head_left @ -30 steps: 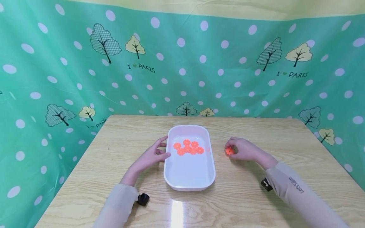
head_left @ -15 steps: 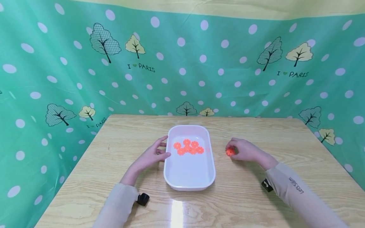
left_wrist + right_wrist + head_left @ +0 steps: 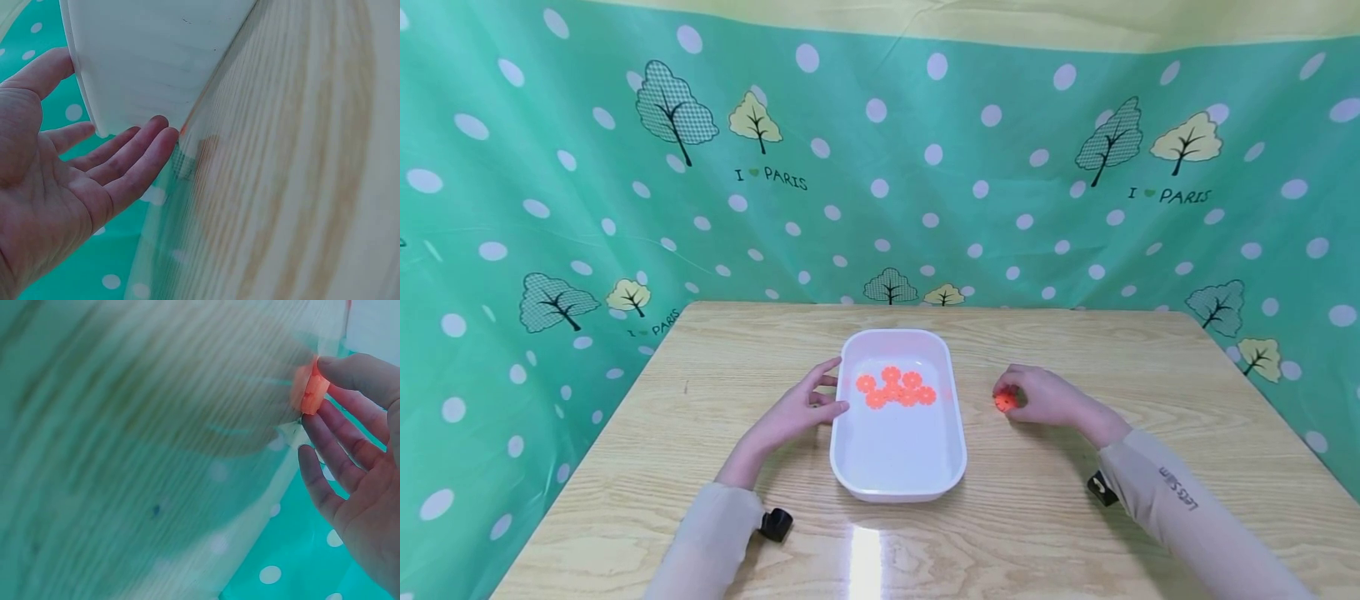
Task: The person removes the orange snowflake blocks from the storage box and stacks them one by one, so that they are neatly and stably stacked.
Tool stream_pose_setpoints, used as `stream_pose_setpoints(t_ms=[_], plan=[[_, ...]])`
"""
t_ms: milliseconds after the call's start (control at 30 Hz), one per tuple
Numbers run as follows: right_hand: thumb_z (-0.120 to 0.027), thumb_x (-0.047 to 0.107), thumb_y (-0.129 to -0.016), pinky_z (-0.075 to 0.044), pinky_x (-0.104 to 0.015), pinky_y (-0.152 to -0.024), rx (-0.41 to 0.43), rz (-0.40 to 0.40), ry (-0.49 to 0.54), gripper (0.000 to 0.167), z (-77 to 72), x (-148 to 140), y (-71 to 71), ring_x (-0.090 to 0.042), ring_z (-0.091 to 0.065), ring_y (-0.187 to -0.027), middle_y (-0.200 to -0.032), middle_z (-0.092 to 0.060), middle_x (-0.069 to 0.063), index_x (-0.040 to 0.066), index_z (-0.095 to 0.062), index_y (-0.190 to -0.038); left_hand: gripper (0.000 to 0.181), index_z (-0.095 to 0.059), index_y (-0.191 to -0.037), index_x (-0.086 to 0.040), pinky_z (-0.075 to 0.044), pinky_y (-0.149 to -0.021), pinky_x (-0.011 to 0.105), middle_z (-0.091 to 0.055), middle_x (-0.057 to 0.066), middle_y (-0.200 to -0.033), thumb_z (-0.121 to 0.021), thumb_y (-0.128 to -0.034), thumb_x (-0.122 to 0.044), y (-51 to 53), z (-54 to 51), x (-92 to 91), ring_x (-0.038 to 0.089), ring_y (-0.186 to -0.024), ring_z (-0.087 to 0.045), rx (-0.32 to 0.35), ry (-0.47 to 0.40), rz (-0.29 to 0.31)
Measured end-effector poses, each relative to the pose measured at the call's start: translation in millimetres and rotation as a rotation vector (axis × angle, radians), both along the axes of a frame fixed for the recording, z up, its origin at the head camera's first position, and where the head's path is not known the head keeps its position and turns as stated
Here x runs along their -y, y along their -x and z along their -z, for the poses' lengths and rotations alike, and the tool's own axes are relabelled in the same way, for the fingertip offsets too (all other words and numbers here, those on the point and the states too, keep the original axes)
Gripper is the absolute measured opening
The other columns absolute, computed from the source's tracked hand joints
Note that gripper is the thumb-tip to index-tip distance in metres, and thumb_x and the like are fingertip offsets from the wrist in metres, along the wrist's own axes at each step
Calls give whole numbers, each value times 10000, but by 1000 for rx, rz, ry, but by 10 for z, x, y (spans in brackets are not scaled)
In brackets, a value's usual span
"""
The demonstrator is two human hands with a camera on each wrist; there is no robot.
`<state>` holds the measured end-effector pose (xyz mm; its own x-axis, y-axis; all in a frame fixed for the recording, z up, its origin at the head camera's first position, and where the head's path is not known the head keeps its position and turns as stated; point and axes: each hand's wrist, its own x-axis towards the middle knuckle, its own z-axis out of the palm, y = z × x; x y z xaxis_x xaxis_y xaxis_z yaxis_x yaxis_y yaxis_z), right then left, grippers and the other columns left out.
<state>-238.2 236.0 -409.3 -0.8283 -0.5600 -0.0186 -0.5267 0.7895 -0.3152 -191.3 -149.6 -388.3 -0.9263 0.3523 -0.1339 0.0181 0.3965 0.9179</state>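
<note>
A white rectangular tray (image 3: pixel 898 450) stands mid-table, with several flat orange flower-shaped pieces (image 3: pixel 891 392) clustered inside. My left hand (image 3: pixel 790 418) rests at its left side, thumb and index fingertips at the rim; in the left wrist view the left hand (image 3: pixel 69 169) has loosely extended fingers near the tray's outer wall (image 3: pixel 150 62). To the right of the tray, my right hand (image 3: pixel 1041 395) pinches an orange piece (image 3: pixel 1004 402) low over the table. In the right wrist view, that orange piece (image 3: pixel 310 390) looks thick, perhaps stacked, between thumb and fingers of the right hand (image 3: pixel 369 456).
The wooden table (image 3: pixel 737 350) extends around the tray on all sides. Green dotted cloth (image 3: pixel 850 167) hangs behind and beside the table. Black wrist devices (image 3: pixel 777 525) are partly visible under both sleeves.
My right hand has shifted very slightly to the right, and the orange piece in its fingers sits a little differently. The left hand and tray stay in place.
</note>
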Motion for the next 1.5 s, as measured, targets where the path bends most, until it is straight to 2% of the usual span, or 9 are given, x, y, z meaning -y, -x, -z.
stream_pose_setpoints(t_ms=[100, 200, 333, 433, 533, 700, 967, 1267, 1500], plan=[[-713, 118, -700, -480, -320, -747, -6, -5, 3, 267, 7, -6, 3, -101, -529, -798, -907, -586, 37, 111, -657, -961, 740, -220, -1445, -179, -480, -853, 373, -429, 127, -1294, -648, -845, -238, 2, 5, 0, 248, -1018, -555, 1, -3, -5], [-713, 115, -704, -478, -321, -744, -7, -6, 1, 263, 14, -8, 5, -101, -525, -796, -909, -585, 37, 110, -656, -961, 749, -223, -1443, -202, -488, -835, 375, -428, 130, -1291, -655, -836, -283, 61, 123, 29, 233, -1006, -559, -17, -9, -4], [-713, 118, -702, -476, -315, -744, -5, 2, -2, 264, 6, -1, 2, -97, -520, -790, -909, -582, 41, 114, -657, -961, 759, -215, -1445, -214, -489, -834, 378, -418, 135, -1303, -658, -833, -291, 99, 195, 45, 235, -1014, -557, -19, -14, -4], [-712, 122, -700, -479, -318, -751, 3, 5, -4, 271, -1, 0, 5, -100, -524, -795, -912, -580, 40, 114, -656, -965, 750, -215, -1444, -224, -483, -851, 380, -417, 120, -1310, -655, -838, -261, 103, 193, 39, 245, -1030, -552, -6, -9, -11], [-713, 140, -698, -481, -330, -772, 17, 8, -8, 279, -13, 3, 12, -106, -533, -815, -915, -576, 43, 118, -654, -970, 752, -221, -1437, -266, -485, -849, 370, -423, 96, -1306, -662, -829, -304, 145, 275, 55, 221, -1026, -557, -15, 1, -17], [-721, 167, -693, -484, -340, -785, 7, -8, -2, 302, -52, 11, 26, -123, -552, -838, -919, -583, 39, 113, -649, -981, 767, -230, -1429, -286, -488, -846, 354, -434, 86, -1292, -672, -807, -369, 146, 291, 59, 203, -1016, -562, -26, -7, -13], [-707, 147, -727, -487, -387, -801, -8, -33, 25, 309, -188, 112, 27, -203, -589, -893, -964, -616, -33, 60, -640, -1016, 770, -230, -1428, -293, -487, -841, 352, -439, 83, -1288, -673, -804, -375, 155, 300, 63, 201, -999, -568, -31, -3, -14], [-663, 127, -750, -485, -381, -818, -35, -24, 4, 295, -322, 327, 71, -184, -574, -924, -1000, -625, -38, 87, -647, -1042, 766, -233, -1425, -298, -478, -859, 371, -442, 78, -1287, -675, -803, -372, 153, 296, 70, 210, -1026, -561, -26, -3, -15], [-644, 122, -770, -492, -381, -809, -50, -48, 20, 252, -367, 446, 114, -177, -576, -925, -997, -628, -15, 110, -656, -1021, 756, -236, -1424, -304, -474, -853, 369, -446, 69, -1286, -672, -809, -358, 146, 294, 64, 203, -1017, -561, -28, 5, -19]])
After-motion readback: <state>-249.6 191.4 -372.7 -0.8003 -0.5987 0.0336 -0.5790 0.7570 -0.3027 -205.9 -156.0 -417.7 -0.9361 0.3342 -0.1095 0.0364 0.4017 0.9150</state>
